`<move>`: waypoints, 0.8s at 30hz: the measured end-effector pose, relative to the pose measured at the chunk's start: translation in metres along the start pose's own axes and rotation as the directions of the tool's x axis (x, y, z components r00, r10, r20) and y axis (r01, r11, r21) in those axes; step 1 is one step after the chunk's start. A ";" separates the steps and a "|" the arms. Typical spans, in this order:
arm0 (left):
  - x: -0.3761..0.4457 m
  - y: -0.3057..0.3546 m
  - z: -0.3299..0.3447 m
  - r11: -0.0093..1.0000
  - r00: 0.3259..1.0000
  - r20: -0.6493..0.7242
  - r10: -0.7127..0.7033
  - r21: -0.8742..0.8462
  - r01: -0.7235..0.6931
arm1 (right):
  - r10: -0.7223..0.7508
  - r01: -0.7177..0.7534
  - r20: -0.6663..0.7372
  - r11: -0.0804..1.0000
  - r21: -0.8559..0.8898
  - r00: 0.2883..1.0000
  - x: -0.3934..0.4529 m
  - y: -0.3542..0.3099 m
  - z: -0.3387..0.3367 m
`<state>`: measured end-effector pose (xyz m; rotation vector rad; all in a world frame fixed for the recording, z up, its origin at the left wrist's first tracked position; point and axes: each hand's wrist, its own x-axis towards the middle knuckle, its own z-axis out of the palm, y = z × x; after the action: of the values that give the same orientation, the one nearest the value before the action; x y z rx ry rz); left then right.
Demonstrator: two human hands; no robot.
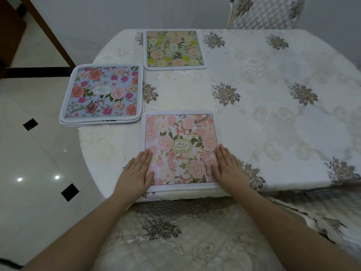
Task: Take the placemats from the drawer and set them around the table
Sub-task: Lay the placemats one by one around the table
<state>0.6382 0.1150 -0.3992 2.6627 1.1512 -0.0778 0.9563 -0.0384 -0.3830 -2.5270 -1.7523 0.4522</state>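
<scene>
Table, draped in an embroidered cloth, fills my view; a quilted chair stands at its far side. On it, largest first: a stack of placemats, blue floral on top, at the left edge, slightly overhanging. Green placemat lies alone at the far edge. Pink placemat lies flat at the near edge, directly before me. My left hand and right hand rest flat on its two side borders, fingers straight, grip on nothing, apparently squaring it. Judgement: two places set; the stack awaits distribution, and the right side of the table carries no mat.
</scene>
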 end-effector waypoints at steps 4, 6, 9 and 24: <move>-0.001 -0.008 -0.004 1.000 1.000 -0.008 0.008 0.026 -0.008 | 0.005 -0.005 -0.012 1.000 -0.027 1.000 0.001 -0.003 -0.003; 0.003 -0.007 -0.007 1.000 0.999 -0.031 0.005 0.023 -0.004 | 0.014 -0.015 -0.071 1.000 -0.014 0.997 0.005 -0.011 -0.005; 0.019 0.008 -0.015 0.998 0.995 -0.086 -0.056 -0.046 0.052 | 0.015 -0.008 -0.123 0.998 0.054 0.992 0.021 -0.031 -0.011; 0.070 0.024 -0.006 0.993 0.994 -0.022 -0.109 -0.049 0.108 | -0.076 0.076 -0.075 0.997 -0.005 0.994 0.068 -0.040 0.002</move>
<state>0.7038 0.1505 -0.3983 2.5648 1.2890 -0.0363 0.9411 0.0390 -0.3918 -2.4341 -1.8156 0.3471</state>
